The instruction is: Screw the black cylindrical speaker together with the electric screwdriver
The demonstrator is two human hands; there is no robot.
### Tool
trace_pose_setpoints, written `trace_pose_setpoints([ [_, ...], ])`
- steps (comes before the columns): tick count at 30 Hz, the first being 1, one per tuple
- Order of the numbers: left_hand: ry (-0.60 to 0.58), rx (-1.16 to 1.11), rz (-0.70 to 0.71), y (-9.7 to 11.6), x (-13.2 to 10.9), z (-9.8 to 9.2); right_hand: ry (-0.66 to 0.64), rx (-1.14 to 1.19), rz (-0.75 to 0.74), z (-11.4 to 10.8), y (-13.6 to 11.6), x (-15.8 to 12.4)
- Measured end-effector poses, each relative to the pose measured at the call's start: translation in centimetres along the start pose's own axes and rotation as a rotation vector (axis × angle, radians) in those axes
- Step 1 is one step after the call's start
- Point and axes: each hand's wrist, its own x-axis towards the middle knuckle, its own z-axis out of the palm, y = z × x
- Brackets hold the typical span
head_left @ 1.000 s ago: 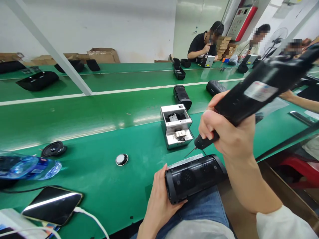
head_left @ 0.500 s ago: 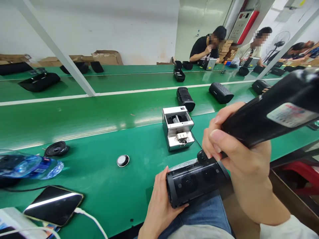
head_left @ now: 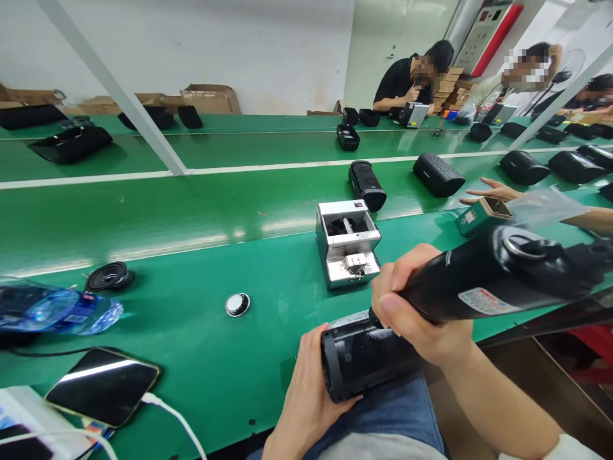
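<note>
A black cylindrical speaker housing [head_left: 359, 354] lies across my lap at the near edge of the green bench [head_left: 191, 332]. My left hand [head_left: 306, 390] wraps round its left end and steadies it. My right hand [head_left: 421, 313] grips a black electric screwdriver [head_left: 493, 278], which lies nearly level with its tip pressed down onto the top of the housing. The bit itself is hidden behind my fingers.
A silver screw feeder box [head_left: 348, 241] stands just beyond the housing. A small round disc [head_left: 237, 304], a loose speaker driver [head_left: 109, 277], a water bottle [head_left: 52, 310] and a charging phone [head_left: 103, 386] lie to the left. More speakers ride the belt; another person's hand [head_left: 488, 190] reaches in at right.
My right hand has brought the screwdriver down from above the housing until its tip meets the housing's top, and the tool has tipped nearly level. My left hand has kept its hold.
</note>
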Motion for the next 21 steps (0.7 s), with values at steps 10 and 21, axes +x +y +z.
trace_pose_setpoints([
  [10, -0.010, -0.024, -0.010, -0.1, 0.0, 0.0, -0.085, 0.064, -0.029, 0.1, 0.3, -0.2],
  [21, 0.010, 0.016, -0.022, -0.8, -0.2, 0.4, 0.290, 0.142, -0.258, 0.3, -4.5, 6.5],
])
